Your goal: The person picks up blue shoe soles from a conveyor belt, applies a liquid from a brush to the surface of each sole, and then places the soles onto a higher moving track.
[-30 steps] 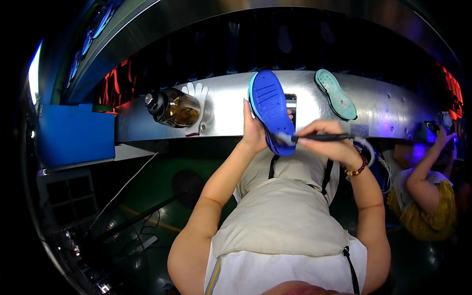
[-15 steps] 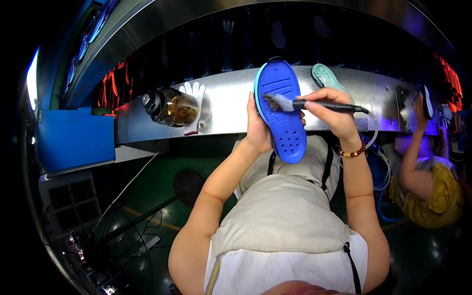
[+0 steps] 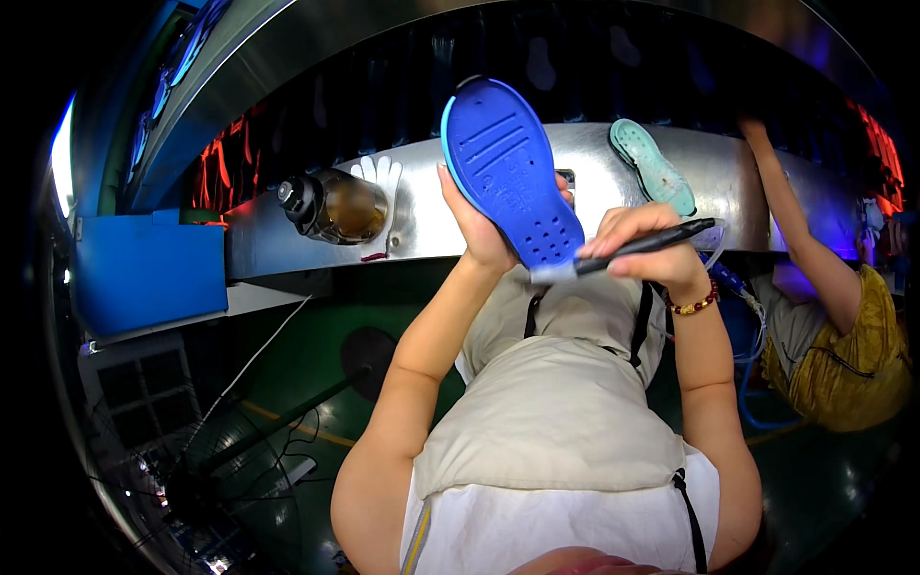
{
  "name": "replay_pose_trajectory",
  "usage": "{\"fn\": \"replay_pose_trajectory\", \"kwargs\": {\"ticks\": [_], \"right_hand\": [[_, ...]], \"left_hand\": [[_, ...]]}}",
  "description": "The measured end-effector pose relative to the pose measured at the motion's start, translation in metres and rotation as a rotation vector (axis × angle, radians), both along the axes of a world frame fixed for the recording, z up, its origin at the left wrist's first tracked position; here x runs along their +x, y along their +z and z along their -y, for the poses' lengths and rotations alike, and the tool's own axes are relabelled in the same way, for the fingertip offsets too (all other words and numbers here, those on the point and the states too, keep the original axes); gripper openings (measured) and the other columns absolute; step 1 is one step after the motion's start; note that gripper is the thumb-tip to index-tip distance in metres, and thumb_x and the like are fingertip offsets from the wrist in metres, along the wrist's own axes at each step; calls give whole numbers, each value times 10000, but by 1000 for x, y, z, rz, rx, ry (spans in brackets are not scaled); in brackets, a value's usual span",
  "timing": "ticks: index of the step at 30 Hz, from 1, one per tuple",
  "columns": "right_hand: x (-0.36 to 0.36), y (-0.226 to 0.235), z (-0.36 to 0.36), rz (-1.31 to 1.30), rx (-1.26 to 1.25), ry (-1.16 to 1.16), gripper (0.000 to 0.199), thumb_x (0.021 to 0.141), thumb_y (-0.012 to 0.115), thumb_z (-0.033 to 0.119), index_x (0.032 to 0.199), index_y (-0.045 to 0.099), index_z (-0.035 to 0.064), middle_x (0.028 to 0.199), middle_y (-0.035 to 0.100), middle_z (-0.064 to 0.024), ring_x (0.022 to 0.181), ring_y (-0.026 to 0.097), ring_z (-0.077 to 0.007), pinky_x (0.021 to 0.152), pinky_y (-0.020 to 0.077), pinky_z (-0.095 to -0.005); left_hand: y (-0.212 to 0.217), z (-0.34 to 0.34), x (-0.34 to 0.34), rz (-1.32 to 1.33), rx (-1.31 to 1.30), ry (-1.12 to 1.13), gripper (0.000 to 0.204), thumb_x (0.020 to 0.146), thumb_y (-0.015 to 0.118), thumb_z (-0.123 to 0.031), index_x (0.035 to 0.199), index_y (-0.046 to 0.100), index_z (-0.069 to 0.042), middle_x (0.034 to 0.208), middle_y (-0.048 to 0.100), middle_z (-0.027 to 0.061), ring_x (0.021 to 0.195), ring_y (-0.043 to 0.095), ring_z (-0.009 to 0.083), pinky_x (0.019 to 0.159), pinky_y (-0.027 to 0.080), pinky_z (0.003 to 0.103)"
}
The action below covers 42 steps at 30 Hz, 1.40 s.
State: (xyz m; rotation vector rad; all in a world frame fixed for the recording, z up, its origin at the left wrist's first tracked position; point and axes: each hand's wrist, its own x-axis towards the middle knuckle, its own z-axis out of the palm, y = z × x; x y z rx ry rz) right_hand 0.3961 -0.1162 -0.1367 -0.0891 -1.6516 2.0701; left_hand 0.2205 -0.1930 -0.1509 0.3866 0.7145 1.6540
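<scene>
My left hand [image 3: 482, 230] holds a blue shoe sole [image 3: 498, 158] by its sides above the metal ledge. Grooves cross its far part, and small holes dot its near end. My right hand [image 3: 655, 247] is closed around a black-handled brush [image 3: 652, 245] with a tube at its rear end. The pale, blurred bristles lie at the near end of the sole. On the ledge to the right of the sole lies a mint-green sole [image 3: 659, 172] with holes in it.
The metal ledge [image 3: 422, 220] runs along a dark conveyor with soles on it. At left stand a bottle [image 3: 335, 206] of brown liquid, a white glove [image 3: 379, 177] and a blue box [image 3: 149, 273]. A co-worker's arm [image 3: 800, 216] reaches toward the conveyor at right. A fan [image 3: 230, 479] stands lower left.
The blue sole has shifted left and away from me. My brush has gone from the sole's middle to its near end. The co-worker's arm now stretches farther over the conveyor.
</scene>
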Motion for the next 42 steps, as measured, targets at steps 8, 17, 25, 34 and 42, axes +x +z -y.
{"fn": "replay_pose_trajectory", "kwargs": {"ticks": [8,17,25,34,42], "right_hand": [[5,-5,0,47,161,34,210,645,687,-28,848,637,0,880,636,-124,825,606,-181,768,471,-279],[6,-19,0,-22,-7,7,178,674,666,-16,848,634,-3,912,626,-138,856,582,-184,798,461,-300],[-12,-27,25,-76,-637,-304,130,805,562,40,915,550,-28,969,599,-180,821,604,-189,738,508,-299],[10,18,5,337,-82,-141,170,709,642,-12,878,629,-16,917,630,-121,734,597,-108,633,490,-198],[19,20,-8,136,340,221,200,656,705,25,838,636,-18,873,643,-137,855,622,-209,781,483,-292]], "left_hand": [[5,-4,-10,-63,14,125,908,739,5,-717,1016,511,-16,773,588,163,690,589,260,638,502,370],[7,-7,-13,-116,8,100,908,762,-11,-696,1011,515,0,792,596,176,730,594,256,660,506,362],[-5,1,11,297,136,-124,694,851,278,-545,1287,301,-6,1263,394,198,1118,445,352,912,402,462],[0,6,-9,15,-110,-288,361,848,467,-260,1065,490,27,960,580,128,841,583,169,745,483,284],[6,11,-20,-179,-340,-493,381,845,492,-292,1031,529,38,900,609,124,747,612,148,665,505,241]]}}
